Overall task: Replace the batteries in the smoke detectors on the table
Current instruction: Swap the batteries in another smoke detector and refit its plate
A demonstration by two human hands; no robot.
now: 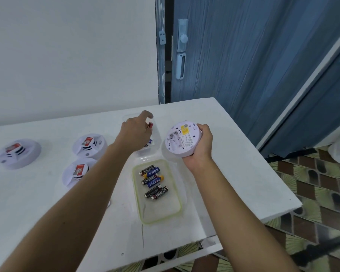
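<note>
Black EVEREADY batteries (156, 191) | blue PKCELL battery (154, 182) | clear tray (165, 214)

The counter (47, 203) is matt white, faintly grainy and scuffed with dark marks near its lower middle, while the detectors (89, 145) at left and the one at centre right (182, 142) are smooth white plastic with a soft sheen, the latter carrying a glossy yellow paper label (185, 130). The tray (178, 203) in the middle is clear, slightly cloudy plastic with a yellow-green rubbery rim, and the batteries (152, 181) in it have shiny printed wrappers and bright metal ends. The door (253, 65) at upper right shows rough, streaky blue paint, and the floor (312, 183) at right looks like glazed patterned tile.
</note>
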